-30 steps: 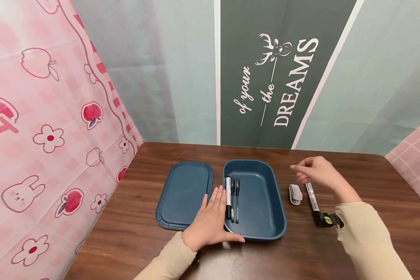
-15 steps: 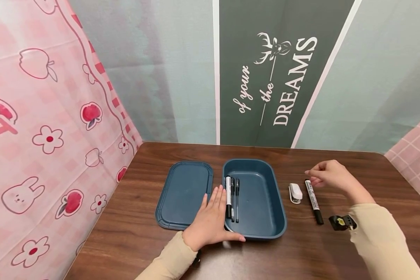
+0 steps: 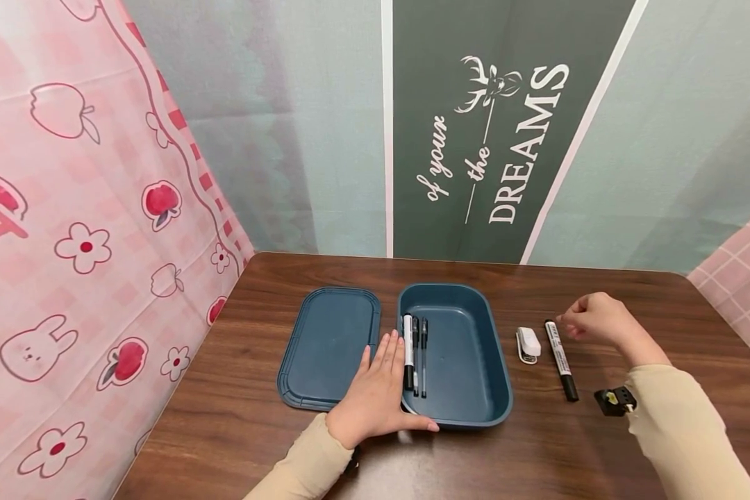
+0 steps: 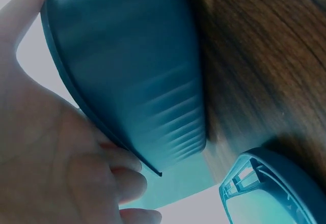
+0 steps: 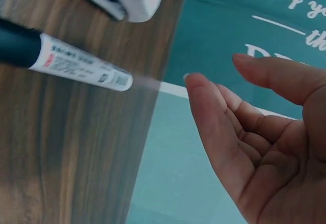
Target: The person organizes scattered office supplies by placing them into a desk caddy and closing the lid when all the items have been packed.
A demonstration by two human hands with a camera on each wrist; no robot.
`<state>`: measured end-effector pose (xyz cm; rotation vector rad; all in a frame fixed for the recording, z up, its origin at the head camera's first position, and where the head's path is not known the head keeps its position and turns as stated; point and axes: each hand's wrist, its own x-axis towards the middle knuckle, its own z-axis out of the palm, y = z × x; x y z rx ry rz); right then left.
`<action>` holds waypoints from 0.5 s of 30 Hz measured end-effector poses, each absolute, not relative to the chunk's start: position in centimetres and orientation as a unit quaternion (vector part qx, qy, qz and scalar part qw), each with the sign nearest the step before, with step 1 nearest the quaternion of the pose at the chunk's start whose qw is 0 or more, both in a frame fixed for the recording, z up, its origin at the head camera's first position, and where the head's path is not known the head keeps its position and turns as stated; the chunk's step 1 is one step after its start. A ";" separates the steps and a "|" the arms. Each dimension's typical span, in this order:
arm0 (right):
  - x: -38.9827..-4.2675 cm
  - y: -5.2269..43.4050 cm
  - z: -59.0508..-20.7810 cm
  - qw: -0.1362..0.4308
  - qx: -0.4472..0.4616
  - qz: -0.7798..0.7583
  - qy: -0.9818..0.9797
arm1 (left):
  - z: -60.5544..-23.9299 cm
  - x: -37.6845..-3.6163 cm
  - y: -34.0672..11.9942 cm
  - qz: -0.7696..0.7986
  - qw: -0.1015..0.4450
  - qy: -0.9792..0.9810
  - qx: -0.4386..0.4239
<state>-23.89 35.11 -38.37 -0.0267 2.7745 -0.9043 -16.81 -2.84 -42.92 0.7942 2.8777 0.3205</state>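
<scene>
My left hand (image 3: pixel 375 392) lies with straight, spread fingers along the left rim of a blue plastic box (image 3: pixel 459 368), thumb by its near edge. In the left wrist view the fingers overlap the box's rim (image 4: pixel 104 127). Inside, along the left wall, lie a white marker (image 3: pixel 408 340) with a black end and two slim black pens (image 3: pixel 423 361). My right hand (image 3: pixel 603 323) hovers beside the far end of another white marker (image 3: pixel 558 354) on the table. Between its bent fingers and thumb is a gap holding nothing, seen in the right wrist view.
A white mini stapler (image 3: pixel 528 345) sits between the box and the loose marker. Left of the box lies its blue lid (image 3: pixel 334 340), flat on the wooden table (image 3: pixel 256 347). Printed cloth hangs behind the table and along its left side.
My right hand has moved right and slightly nearer, from above the marker's far end to beside it; the wrist camera uncovers the marker's black end. The left hand stays in place.
</scene>
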 end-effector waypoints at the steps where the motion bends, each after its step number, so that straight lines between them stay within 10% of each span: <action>1: -24.0 35.2 -38.5 0.115 -0.007 -0.306 0.945 | -42.9 -16.8 -2.8 0.106 0.071 0.956 0.264; 15: -24.1 35.6 -40.5 0.119 0.008 -0.246 0.962 | -42.8 -16.8 -2.8 0.116 0.077 0.956 0.260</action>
